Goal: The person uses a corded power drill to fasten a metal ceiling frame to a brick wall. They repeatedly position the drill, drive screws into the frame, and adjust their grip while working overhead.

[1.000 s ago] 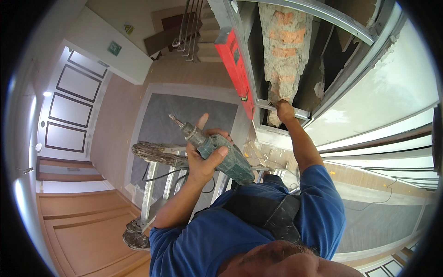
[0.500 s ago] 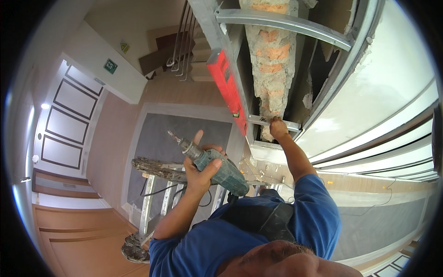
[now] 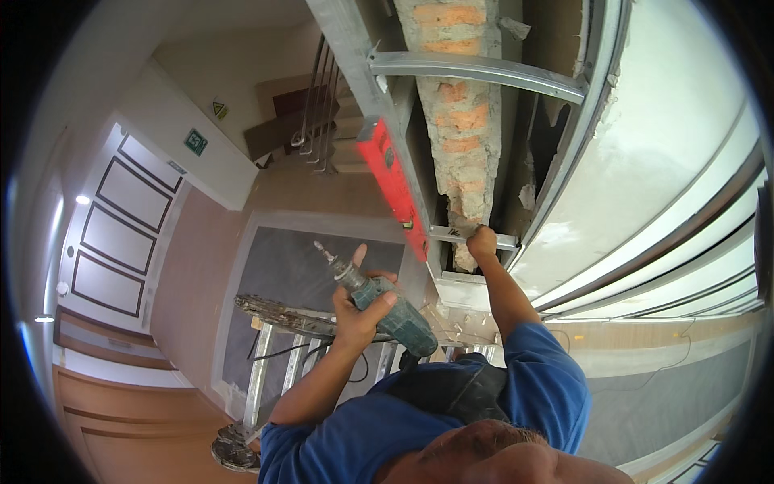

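My left hand (image 3: 360, 310) is wrapped round a dusty green power drill (image 3: 399, 327), its bit pointing up and to the left. My right hand (image 3: 482, 244) is closed on the short lower metal crosspiece (image 3: 443, 232), at the foot of a rough strip of cement and orange brick (image 3: 456, 145); anything else in its fingers is hidden. A red spirit level (image 3: 389, 179) lies along the metal stud (image 3: 343, 36) left of that strip, above the drill. A higher metal crosspiece (image 3: 484, 68) spans the opening. Behind my left hand stands an aluminium ladder (image 3: 258, 379) with a dirt-caked top.
A staircase with railings (image 3: 316, 121) is at the upper left, beside a white panelled door (image 3: 118, 234). A wooden door (image 3: 137, 436) is at the lower left. White wall boarding (image 3: 629, 177) runs to the right. Cables and debris (image 3: 451, 323) lie on the floor below.
The view has shifted, so the wall opening and level sit lower in the picture. The drill in my left hand sits slightly lower and further right. My right hand stays at the lower crosspiece.
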Available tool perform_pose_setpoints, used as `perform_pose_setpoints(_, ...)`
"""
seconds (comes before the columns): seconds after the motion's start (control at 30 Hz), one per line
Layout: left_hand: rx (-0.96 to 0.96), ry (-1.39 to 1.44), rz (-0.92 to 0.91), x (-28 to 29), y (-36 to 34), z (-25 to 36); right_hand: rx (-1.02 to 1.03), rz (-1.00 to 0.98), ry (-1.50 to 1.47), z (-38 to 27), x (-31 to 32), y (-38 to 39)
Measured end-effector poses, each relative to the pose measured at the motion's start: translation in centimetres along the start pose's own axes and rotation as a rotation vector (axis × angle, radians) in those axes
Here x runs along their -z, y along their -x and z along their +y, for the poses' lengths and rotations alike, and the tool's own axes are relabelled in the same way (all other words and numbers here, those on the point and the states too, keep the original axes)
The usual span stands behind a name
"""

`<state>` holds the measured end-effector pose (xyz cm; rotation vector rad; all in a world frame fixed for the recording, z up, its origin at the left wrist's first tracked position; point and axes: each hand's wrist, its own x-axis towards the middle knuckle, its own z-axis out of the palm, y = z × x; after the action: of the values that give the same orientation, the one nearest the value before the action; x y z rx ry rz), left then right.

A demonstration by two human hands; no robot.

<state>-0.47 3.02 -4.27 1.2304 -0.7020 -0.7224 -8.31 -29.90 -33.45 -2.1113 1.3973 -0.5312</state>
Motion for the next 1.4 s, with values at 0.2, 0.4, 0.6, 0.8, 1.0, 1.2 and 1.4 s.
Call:
perform_pose_setpoints(0.2, -0.014, -0.072, -0.018, -0.8, -0.5, 0.1, -0.393, -0.609, -1.126, -5.0, 6.3, 5.0)
perform_pose_setpoints(0.4, -0.014, -0.208, -0.159, -2.8, -1.9, 0.2, 0.369, -0.736, -1.337, -18.8, 20.7, 9.5)
perform_pose_setpoints(0.6, -0.095, -0.395, -0.262, -4.4, -3.2, -0.6, 0.543, -0.728, -1.149, -25.4, 28.9, 10.1)
perform_pose_setpoints(0.8, -0.126, -0.397, -0.242, -5.0, -4.1, -0.5, 0.542, -0.642, -1.0, -25.8, 29.3, 9.6)
perform_pose_setpoints(1.0, -0.126, -0.455, -0.234, -5.5, -4.7, -0.8, 0.503, -0.688, -0.97, -24.7, 29.6, 8.2)
perform_pose_setpoints(1.2, -0.159, -0.481, -0.209, -5.9, -5.5, -1.5, 0.466, -0.74, -1.034, -24.1, 29.6, 7.3)
perform_pose_setpoints(1.4, -0.147, -0.482, -0.213, -6.8, -6.4, -0.9, 0.477, -0.671, -1.11, -24.0, 30.2, 7.3)
